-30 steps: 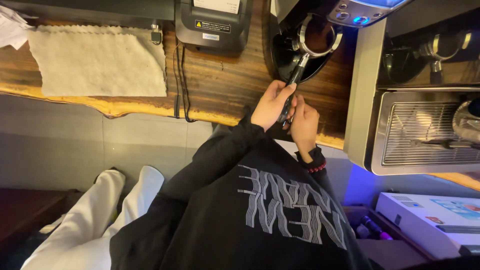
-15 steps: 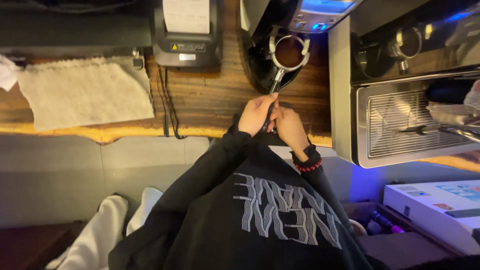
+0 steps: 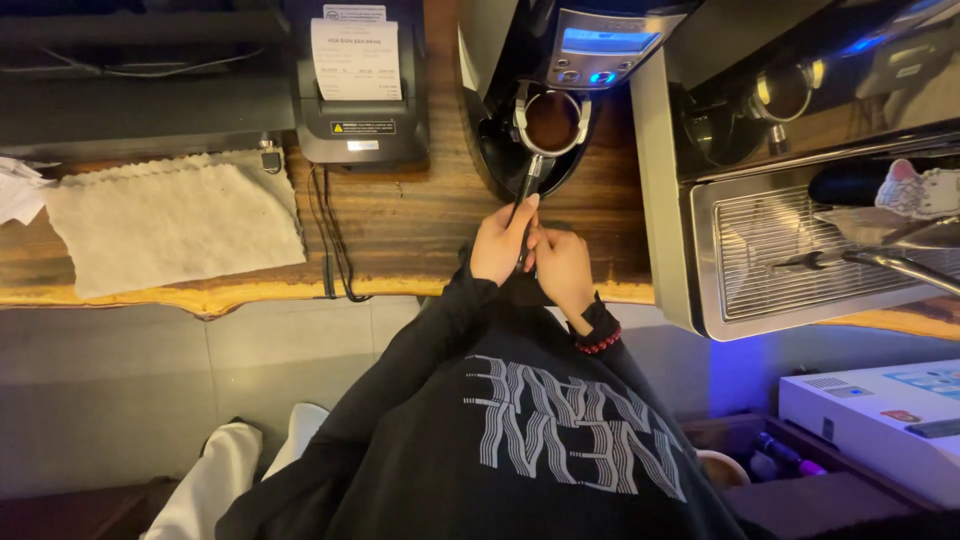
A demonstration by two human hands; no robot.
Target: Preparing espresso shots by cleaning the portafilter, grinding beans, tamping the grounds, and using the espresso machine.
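Observation:
A portafilter (image 3: pixel 551 122) sits in the fork of a dark coffee grinder (image 3: pixel 560 50), its metal basket full of brown grounds. Its black handle (image 3: pixel 528 180) points back toward me. My left hand (image 3: pixel 503 243) grips the end of the handle from the left. My right hand (image 3: pixel 566 270), with a red bead bracelet at the wrist, closes on the same handle end from the right. Both hands touch each other above the wooden counter (image 3: pixel 420 215) edge.
A steel espresso machine with a drip grate (image 3: pixel 790 260) and steam wand (image 3: pixel 880 262) stands to the right. A receipt printer (image 3: pixel 360 90) with cables and a beige cloth (image 3: pixel 170 220) lie to the left. A white box (image 3: pixel 880 410) sits low on the right.
Both hands have stayed on the portafilter handle at the grinder. The basket now shows more brown grounds than a second ago. My view has shifted to the left along the counter.

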